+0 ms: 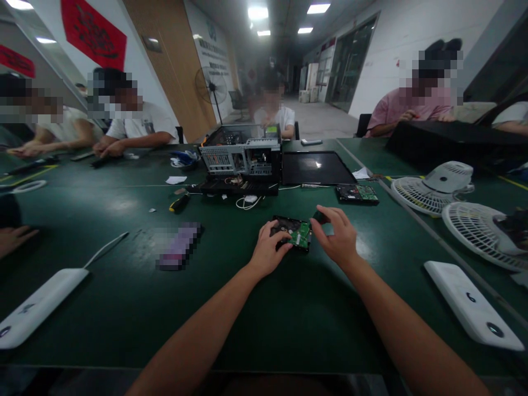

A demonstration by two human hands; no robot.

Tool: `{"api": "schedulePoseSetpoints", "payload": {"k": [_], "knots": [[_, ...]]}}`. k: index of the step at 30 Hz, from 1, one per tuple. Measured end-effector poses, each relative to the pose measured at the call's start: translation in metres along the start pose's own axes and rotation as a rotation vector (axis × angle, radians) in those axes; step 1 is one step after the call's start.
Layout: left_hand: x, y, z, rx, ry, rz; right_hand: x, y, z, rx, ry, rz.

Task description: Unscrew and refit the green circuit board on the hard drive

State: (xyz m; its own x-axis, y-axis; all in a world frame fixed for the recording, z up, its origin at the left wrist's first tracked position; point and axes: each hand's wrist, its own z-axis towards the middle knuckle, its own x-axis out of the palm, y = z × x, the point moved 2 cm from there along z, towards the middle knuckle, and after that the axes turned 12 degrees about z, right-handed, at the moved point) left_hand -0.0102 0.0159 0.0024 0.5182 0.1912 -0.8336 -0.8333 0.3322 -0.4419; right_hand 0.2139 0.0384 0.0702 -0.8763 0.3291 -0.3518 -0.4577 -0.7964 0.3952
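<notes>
A hard drive with a green circuit board (300, 235) lies on the green table (289, 324), its board side up. My left hand (270, 247) is on the drive's left part, its fingers bent over the black casing and touching the board's edge. Just right of the drive is my right hand (336, 234), with thumb and index finger pinched round a small dark object (318, 216) whose shape is hard to make out. The tip of that thumb is close to the drive's right edge.
An open computer case (239, 157) stands ahead, beside a flat black panel (315, 168). Another drive (358, 194) lies at the right. A screwdriver (180, 203), a phone (180, 246), two white devices and fan parts (429, 190) surround my arms. Several people sit around.
</notes>
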Motion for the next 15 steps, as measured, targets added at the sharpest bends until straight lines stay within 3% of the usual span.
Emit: {"api": "schedulePoseSetpoints", "payload": {"k": [15], "knots": [[0.0015,0.0005,0.0003,-0.011,0.006,0.007,0.0028,-0.0002,0.0000,0.014,0.062,-0.004]]}}
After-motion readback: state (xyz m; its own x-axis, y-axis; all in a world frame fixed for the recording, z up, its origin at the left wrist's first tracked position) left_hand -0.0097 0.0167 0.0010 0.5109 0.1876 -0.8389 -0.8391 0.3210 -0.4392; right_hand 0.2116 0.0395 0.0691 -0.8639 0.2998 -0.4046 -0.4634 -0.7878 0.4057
